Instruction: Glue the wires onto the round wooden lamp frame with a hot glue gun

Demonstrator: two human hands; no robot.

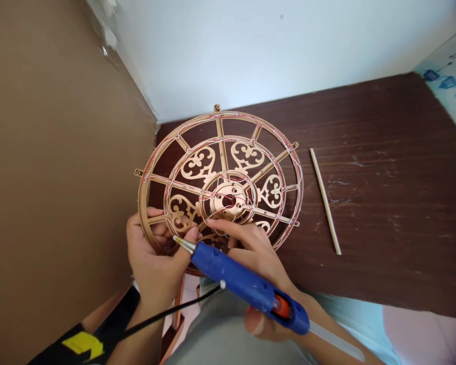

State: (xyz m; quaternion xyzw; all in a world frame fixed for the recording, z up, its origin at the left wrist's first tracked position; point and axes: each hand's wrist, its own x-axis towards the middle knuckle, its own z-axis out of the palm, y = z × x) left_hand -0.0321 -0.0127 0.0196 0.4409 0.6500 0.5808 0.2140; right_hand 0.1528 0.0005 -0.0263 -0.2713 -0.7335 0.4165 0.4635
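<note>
A round golden openwork frame (223, 139) with spokes and scroll ornaments lies tilted at the table's near left part. Thin red and white wires run along its rings and spokes and loop round its hub. My left hand (155, 253) grips the frame's near left rim, fingers beneath and thumb on top. In my right hand (262, 258) is a blue glue gun (235, 276), its metal nozzle pointing left above my left thumb and a clear glue stick coming out of its back. My right index finger reaches to the wires below the hub.
A thin pale stick (326, 203) lies on the dark brown table (383, 203) right of the frame. Brown cardboard (61, 126) stands close on the left, a white wall behind. A black cable crosses my left forearm. A printed box (448, 76) is at the far right.
</note>
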